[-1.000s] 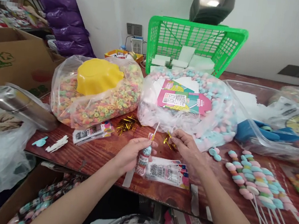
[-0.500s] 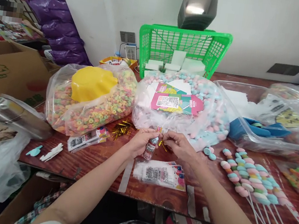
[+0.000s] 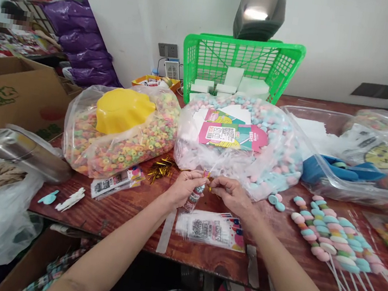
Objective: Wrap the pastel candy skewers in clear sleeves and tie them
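Observation:
My left hand (image 3: 187, 188) is closed round the gathered neck of a narrow printed candy bag (image 3: 192, 200), whose lower end hangs below the fingers. Close on its right, the fingers of my right hand (image 3: 231, 194) pinch a gold twist tie (image 3: 210, 189) by the bag's neck; the fingers partly cover it. Beneath both hands lies a stack of flat printed bags (image 3: 209, 228). More gold twist ties (image 3: 162, 169) are piled to the left of my left hand.
Behind my hands stands a big bag of pink and blue marshmallows (image 3: 280, 150) with printed cards (image 3: 231, 134) on top. At left are a bag of candy rings (image 3: 143, 145) and a steel flask (image 3: 43, 160). Marshmallow skewers (image 3: 340, 233) lie right, before a clear bin (image 3: 326, 178).
My hands stay together at the bag's neck, and the gold tie now shows less between the right fingers. The bag has tilted slightly. The whole view has shifted a little.

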A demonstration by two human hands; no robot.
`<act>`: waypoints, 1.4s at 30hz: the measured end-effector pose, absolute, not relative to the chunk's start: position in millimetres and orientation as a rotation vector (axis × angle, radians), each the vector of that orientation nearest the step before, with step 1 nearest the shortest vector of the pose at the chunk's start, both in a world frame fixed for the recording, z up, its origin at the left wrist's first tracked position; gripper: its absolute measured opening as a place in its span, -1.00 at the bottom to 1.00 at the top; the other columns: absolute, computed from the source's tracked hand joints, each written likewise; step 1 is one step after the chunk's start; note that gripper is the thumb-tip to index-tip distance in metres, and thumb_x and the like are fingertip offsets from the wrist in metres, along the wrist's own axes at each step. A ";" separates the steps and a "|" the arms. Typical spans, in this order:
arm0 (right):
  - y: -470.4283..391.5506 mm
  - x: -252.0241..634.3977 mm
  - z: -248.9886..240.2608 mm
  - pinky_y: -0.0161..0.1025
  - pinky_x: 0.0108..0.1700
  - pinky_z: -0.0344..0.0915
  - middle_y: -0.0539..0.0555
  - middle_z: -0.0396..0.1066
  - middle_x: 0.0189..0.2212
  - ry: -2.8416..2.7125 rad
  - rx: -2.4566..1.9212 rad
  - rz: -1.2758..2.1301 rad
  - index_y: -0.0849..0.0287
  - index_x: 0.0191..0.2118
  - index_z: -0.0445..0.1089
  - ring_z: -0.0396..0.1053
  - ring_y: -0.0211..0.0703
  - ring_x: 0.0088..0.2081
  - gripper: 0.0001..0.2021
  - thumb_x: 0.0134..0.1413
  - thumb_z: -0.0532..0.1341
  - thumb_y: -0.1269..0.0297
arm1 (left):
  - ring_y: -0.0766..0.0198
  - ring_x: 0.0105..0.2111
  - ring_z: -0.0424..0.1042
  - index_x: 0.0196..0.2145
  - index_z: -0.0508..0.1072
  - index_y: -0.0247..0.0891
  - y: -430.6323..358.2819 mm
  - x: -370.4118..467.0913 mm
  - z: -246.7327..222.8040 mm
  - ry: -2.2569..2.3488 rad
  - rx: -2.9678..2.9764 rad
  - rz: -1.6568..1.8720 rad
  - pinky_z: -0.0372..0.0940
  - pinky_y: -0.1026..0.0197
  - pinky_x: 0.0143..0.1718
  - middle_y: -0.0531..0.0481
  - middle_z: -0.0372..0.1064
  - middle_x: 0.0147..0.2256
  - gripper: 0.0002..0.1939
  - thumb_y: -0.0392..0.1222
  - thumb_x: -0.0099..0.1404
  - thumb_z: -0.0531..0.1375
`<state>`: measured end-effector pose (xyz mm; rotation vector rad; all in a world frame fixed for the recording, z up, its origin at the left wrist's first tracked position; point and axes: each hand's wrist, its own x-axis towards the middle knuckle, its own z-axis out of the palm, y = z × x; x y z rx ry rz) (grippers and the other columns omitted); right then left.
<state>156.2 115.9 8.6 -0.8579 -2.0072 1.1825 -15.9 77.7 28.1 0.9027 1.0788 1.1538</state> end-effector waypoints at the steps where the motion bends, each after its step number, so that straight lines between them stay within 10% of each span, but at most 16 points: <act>1: 115.6 156.4 8.2 -0.31 -0.33 0.13 -0.06 0.25 -0.53 -2.004 -0.860 1.180 0.18 -0.46 0.32 0.15 -0.27 -0.44 -0.93 -0.03 0.11 0.38 | 0.49 -0.58 0.28 -0.53 0.52 -0.37 77.1 -16.3 28.1 1.081 0.906 1.155 0.31 0.32 -0.59 -0.06 0.37 -0.30 -0.65 0.00 -0.13 0.41; 20: 113.7 160.3 3.6 -0.28 -0.30 0.22 -0.02 0.37 -0.51 -2.023 -0.901 0.973 0.17 -0.44 0.37 0.29 -0.23 -0.41 -0.89 -0.01 0.11 0.42 | 0.47 -0.57 0.25 -0.58 0.49 -0.37 72.4 -19.9 25.7 1.098 1.098 0.975 0.28 0.35 -0.59 -0.01 0.28 -0.37 -0.65 0.03 -0.08 0.36; 28: 107.0 175.4 32.2 -0.05 0.01 0.15 0.14 0.45 -0.18 -1.972 -0.985 0.746 0.10 -0.31 0.53 0.30 -0.01 -0.12 -0.82 0.02 0.16 0.39 | 0.50 -0.60 0.16 -0.62 0.46 -0.37 74.6 -19.9 37.6 1.106 1.188 1.000 0.12 0.40 -0.63 0.05 0.25 -0.44 -0.73 -0.08 -0.03 0.33; 42: 55.7 181.0 42.2 -0.29 -0.33 0.29 0.02 0.48 -0.47 -1.862 -0.903 1.160 0.18 -0.43 0.49 0.38 -0.21 -0.41 -0.87 0.01 0.20 0.30 | 0.41 -0.45 0.24 -0.56 0.53 -0.35 27.4 -10.5 47.3 1.036 1.190 1.106 0.14 0.37 -0.47 0.01 0.27 -0.43 -0.75 -0.08 0.07 0.32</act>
